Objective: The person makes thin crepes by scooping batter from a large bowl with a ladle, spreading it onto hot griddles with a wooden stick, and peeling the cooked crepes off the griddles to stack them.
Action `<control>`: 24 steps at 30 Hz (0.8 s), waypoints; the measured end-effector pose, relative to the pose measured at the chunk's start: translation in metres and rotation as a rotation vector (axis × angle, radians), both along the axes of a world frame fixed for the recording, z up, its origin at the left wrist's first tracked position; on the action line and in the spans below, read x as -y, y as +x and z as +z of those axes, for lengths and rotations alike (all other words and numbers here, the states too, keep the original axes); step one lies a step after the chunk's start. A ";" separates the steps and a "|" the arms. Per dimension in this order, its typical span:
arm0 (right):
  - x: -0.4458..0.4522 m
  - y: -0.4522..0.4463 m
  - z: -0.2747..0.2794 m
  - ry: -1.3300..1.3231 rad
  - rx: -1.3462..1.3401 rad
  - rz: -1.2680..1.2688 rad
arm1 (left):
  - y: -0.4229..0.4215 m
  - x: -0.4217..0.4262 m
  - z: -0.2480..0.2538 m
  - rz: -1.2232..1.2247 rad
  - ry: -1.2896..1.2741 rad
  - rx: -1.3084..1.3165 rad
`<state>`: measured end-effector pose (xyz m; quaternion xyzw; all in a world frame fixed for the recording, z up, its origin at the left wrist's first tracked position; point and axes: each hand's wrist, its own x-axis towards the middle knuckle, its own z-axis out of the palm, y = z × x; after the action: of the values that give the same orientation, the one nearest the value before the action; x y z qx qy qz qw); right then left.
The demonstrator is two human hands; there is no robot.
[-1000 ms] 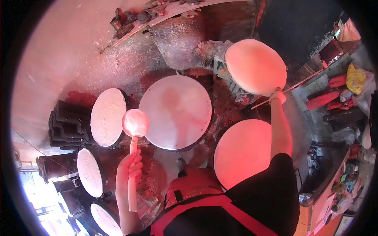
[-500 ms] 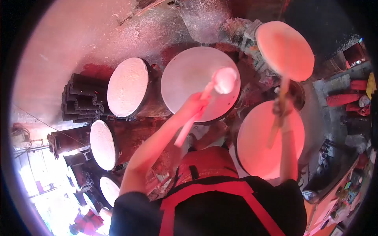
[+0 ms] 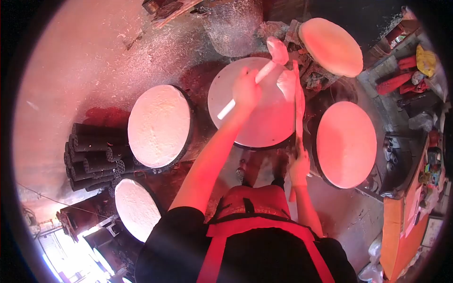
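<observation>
My left hand (image 3: 247, 89) is closed around the white handle of a ladle (image 3: 277, 51), its bowl over the far edge of the round griddle (image 3: 236, 113). Below that bowl, a pale lump (image 3: 286, 84) that looks like batter shows at the griddle's right side. In my right hand (image 3: 299, 170) is a long, flat wooden stick (image 3: 299, 106), pointing forward along the griddle's right edge. A large round flatbread (image 3: 330, 47) lies at the far right. Nearer on the right, another pale round (image 3: 347, 144) covers a second griddle.
Two more griddles with pale rounds (image 3: 159, 126) (image 3: 138, 210) stand on the left. Dark perforated cylinders (image 3: 94, 153) are stacked beside them. A crusted bucket-like container (image 3: 234, 28) stands behind the middle griddle. At right are an orange-sided table (image 3: 396, 236) and red bundles (image 3: 391, 85).
My right hand has brought the stick left from the far flatbread to the middle griddle. The ladle has moved forward, and a pale lump now shows below it. The view has shifted.
</observation>
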<state>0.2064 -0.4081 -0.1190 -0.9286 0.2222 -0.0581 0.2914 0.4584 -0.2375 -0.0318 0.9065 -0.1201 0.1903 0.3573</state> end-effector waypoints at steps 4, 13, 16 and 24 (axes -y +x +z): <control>-0.018 0.029 -0.001 0.743 0.218 -0.058 | -0.017 -0.044 0.020 0.051 -0.069 -0.004; -0.079 0.063 -0.020 0.805 0.408 -0.003 | -0.181 -0.151 0.010 0.011 -1.006 -0.719; -0.077 0.092 -0.040 0.974 0.253 0.024 | -0.222 -0.168 0.018 0.035 -1.028 -0.823; -0.030 0.032 -0.002 1.094 0.186 -0.122 | -0.304 -0.198 -0.023 0.226 -1.071 -0.980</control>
<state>0.2388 -0.3779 -0.1212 -0.6186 0.2467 -0.0328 0.7453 0.1542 -0.0392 -0.0548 0.5956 0.2571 -0.1686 0.7421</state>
